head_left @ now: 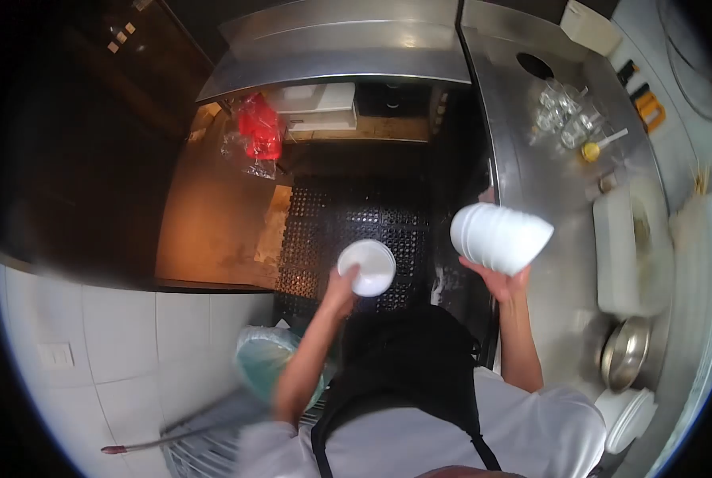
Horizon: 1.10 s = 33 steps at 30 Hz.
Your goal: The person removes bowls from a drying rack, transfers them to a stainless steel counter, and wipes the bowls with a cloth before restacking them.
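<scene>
My left hand (341, 290) is closed on the rim of a small white bowl (376, 275), with the thumb over its inside. The bowl hangs above the black perforated floor mat (407, 227), in front of my apron. On the right, my right hand (506, 282) grips a stack of several nested white bowls (501, 236) from below. That stack is tipped on its side, over the near edge of the steel counter (543, 338). A gap separates the single bowl from the stack.
Along the right counter are clear glasses (561, 111), a white rectangular tub (615, 255), a metal bowl (627, 354) and a lidded white container (631, 422). A lined bin (264, 358) stands low on the left. A red bag (260, 127) lies under the far steel shelf (340, 48).
</scene>
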Available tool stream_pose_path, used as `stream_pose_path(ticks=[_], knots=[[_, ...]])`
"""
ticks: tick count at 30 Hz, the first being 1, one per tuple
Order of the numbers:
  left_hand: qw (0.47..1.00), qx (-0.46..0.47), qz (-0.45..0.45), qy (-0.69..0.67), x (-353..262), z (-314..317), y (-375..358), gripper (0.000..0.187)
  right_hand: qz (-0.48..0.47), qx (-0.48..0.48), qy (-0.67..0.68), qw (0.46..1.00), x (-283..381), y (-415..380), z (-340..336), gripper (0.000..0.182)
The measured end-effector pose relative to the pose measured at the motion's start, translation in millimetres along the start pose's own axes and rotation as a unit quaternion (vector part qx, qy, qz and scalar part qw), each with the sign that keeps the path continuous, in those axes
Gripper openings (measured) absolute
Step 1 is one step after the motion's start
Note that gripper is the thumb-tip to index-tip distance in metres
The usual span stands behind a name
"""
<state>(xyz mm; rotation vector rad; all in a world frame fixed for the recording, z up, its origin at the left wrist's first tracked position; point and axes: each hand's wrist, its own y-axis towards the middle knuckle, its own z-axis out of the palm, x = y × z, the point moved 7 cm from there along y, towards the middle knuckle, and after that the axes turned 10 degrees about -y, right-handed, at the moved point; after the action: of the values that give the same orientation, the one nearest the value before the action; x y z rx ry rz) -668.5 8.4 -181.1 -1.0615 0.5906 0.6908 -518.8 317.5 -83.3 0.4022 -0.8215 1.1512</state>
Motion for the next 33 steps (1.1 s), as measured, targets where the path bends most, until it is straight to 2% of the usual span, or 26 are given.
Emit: stream_pose_path(ticks=[4, 6, 9, 14, 20, 23, 25, 27, 30, 31, 32, 33], knots=[[0.998, -0.008, 0.045, 0.030, -104, 39, 93, 0.045, 0.014, -0.022, -0.062, 0.998, 26, 153, 28, 0.070], [0.995, 0.022, 0.078, 0.063, -158, 63, 145, 0.047, 0.016, -0.008, 0.002, 1.000, 30, 240, 38, 0.074], [0.984, 0.043, 0.144, 0.097, -245, 108, 219, 0.047, 0.012, 0.011, -0.020, 1.000, 44, 370, 74, 0.075], [0.973, 0.089, 0.158, 0.139, -359, 156, 379, 0.046, 0.078, -0.018, -0.061, 0.995, 39, 551, 92, 0.068], [0.976, 0.071, 0.065, 0.196, -413, 179, 499, 0.044, 0.110, -0.191, -0.205, 0.954, 25, 648, 81, 0.062], [0.954, 0.081, 0.023, 0.288, -426, 194, 548, 0.045, 0.148, -0.178, -0.289, 0.929, 25, 691, 65, 0.066], [0.941, 0.111, -0.012, 0.320, -436, 211, 567, 0.046, 0.183, -0.202, -0.406, 0.872, 30, 711, 56, 0.069], [0.912, 0.121, -0.005, 0.393, -452, 228, 593, 0.045, 0.198, -0.223, -0.481, 0.824, 34, 736, 47, 0.075], [0.855, 0.076, 0.041, 0.512, -480, 249, 616, 0.042, 0.213, -0.173, -0.512, 0.814, 30, 764, 48, 0.078], [0.839, 0.072, 0.049, 0.537, -489, 255, 622, 0.041, 0.211, -0.186, -0.499, 0.820, 36, 768, 59, 0.072], [0.822, 0.069, 0.055, 0.563, -494, 260, 626, 0.040, 0.127, -0.158, -0.559, 0.804, 54, 774, 70, 0.068], [0.778, 0.036, 0.183, 0.600, -512, 275, 621, 0.040, 0.040, -0.129, -0.609, 0.782, 69, 781, 81, 0.065]])
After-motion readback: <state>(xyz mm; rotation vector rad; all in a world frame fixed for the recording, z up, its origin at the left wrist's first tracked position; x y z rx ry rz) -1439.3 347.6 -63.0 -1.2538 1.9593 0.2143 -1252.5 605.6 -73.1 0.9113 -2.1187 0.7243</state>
